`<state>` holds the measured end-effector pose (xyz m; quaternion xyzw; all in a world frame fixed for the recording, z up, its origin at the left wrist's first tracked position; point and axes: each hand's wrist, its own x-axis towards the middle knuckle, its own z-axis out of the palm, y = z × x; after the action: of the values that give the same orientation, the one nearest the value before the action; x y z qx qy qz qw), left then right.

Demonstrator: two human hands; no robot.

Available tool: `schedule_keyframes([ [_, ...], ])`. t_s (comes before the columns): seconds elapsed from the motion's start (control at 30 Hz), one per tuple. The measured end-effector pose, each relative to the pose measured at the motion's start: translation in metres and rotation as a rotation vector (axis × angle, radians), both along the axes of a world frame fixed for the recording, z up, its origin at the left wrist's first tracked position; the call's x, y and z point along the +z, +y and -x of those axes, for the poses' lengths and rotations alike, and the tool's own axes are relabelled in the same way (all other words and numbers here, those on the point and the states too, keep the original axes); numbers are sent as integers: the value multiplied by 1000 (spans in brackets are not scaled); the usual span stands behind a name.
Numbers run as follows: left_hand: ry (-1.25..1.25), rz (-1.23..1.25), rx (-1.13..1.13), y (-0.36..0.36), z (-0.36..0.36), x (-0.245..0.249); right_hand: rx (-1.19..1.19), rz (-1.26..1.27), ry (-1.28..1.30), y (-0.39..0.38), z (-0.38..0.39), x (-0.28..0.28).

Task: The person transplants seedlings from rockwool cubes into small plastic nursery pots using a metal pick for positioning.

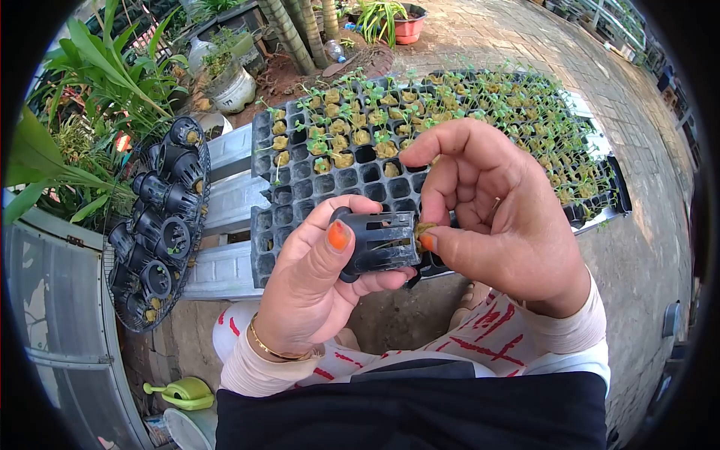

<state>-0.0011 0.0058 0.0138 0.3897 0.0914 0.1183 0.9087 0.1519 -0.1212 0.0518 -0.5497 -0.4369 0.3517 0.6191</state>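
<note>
My left hand (315,277) is wrapped round a black net pot (382,238), which lies on its side with its slotted base toward the right. At that base, the thumb and a finger of my right hand (495,217) pinch a small brownish-yellow plug (424,229) that pokes out of the pot. The rest of the plug, inside the pot, is mostly hidden; a thin pale strand shows through the slots. Behind both hands lies a black seedling tray (304,189), many of its cells holding similar plugs with green seedlings (480,97).
A black wire basket (202,217) with several net pots stands at the left. Under the tray runs a silvery slatted bench (229,196). A green watering can (184,393) sits low left, near a glass-panelled frame (64,315). Potted plants and a red pot (409,28) are farther back.
</note>
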Motion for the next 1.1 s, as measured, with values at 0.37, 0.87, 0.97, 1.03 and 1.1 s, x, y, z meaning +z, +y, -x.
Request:
schedule_keyframes([
  [0.37, -17, 65, 12, 0, 0, 1, -9, -94, -64, -3, -6, 4],
  [0.87, 8, 139, -9, 0, 0, 0, 13, -243, -557, -1, -7, 1],
  [0.97, 2, 128, -20, 0, 0, -1, -10, -253, -531, 0, -5, -1],
  [1.03, 1, 116, -11, 0, 0, -1, -35, -242, -566, 1, -5, -1],
  [1.1, 34, 35, 7, 0, 0, 0, -30, -212, -543, 0, -6, 2],
])
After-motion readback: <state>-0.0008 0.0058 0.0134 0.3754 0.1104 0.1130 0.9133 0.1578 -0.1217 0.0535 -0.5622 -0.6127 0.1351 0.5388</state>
